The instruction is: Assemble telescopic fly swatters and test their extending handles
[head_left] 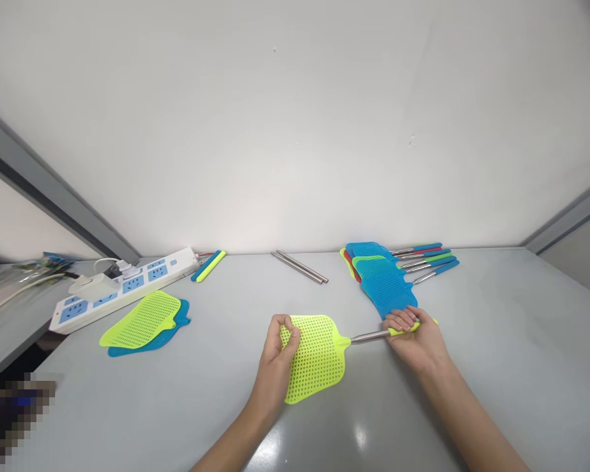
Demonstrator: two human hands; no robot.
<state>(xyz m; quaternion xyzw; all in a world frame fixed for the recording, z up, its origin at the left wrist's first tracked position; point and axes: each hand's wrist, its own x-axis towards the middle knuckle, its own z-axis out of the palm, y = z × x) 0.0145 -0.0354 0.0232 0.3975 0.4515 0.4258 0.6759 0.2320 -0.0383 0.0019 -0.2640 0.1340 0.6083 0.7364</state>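
A yellow-green fly swatter [319, 357] with a metal rod is held above the grey table. My left hand [278, 351] pinches the far left edge of its perforated head between thumb and fingers. Around its yellow-green handle, my right hand [415, 334] is closed, palm partly upward. Behind the right hand lies a pile of fly swatters [388, 282], mostly blue, with red, green and yellow-green showing. To the left rest a loose yellow-green swatter head [145, 321] and a blue swatter head [162, 341] partly under it.
Two metal rods [299, 267] lie near the wall. A blue grip [206, 265] and a yellow-green grip [211, 267] sit beside a white power strip [122, 288] with plugs in it. Grey table [216, 380] meets a pale wall at the back.
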